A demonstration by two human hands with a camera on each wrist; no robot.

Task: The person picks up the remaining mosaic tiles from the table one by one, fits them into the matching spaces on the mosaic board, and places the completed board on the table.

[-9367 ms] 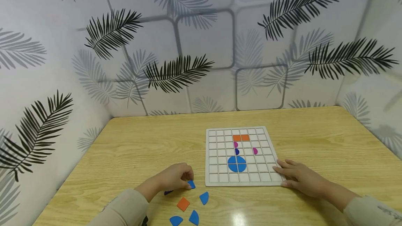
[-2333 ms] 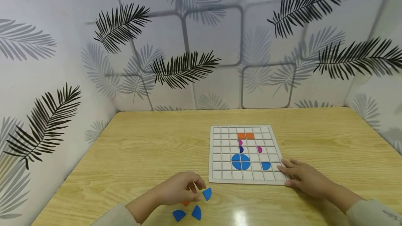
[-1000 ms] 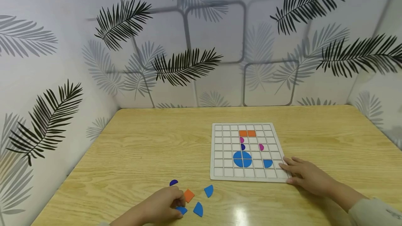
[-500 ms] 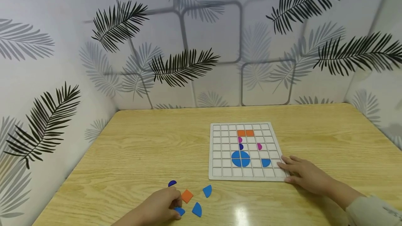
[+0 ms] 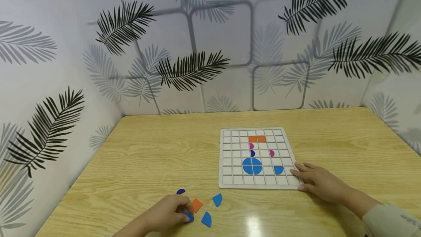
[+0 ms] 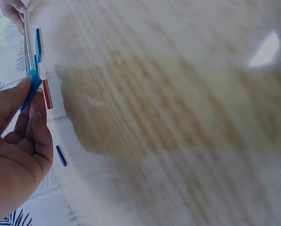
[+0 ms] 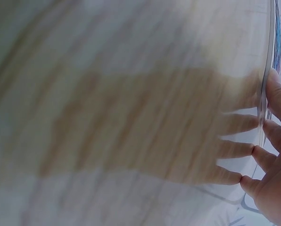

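Observation:
In the head view, my left hand (image 5: 166, 213) pinches a blue quarter-circle tile (image 5: 188, 217) between thumb and fingers, low at the front of the table. The left wrist view shows the same blue tile (image 6: 33, 87) raised a little off the tabletop. My right hand (image 5: 323, 183) lies at the lower right corner of a white grid board (image 5: 234, 180), its extended fingers touching the edge. Set in the board are two orange squares (image 5: 257, 139), a blue circle of quarter tiles (image 5: 247, 162), a separate blue quarter (image 5: 278, 170), two magenta half-circles (image 5: 272, 153) and a dark blue one (image 5: 252, 153).
Around the left hand lie an orange square (image 5: 197, 205), a dark blue half-circle (image 5: 181, 191) and two blue quarter-circles, one nearer the board (image 5: 217, 200) and one nearer the front (image 5: 206, 219). A leaf-patterned wall (image 5: 227, 94) closes off the table's back.
Since the earliest frame, a blue quarter has come onto the board's lower right. The left hand has moved back to the loose tiles, taken another blue quarter and raised it slightly. The right hand stays.

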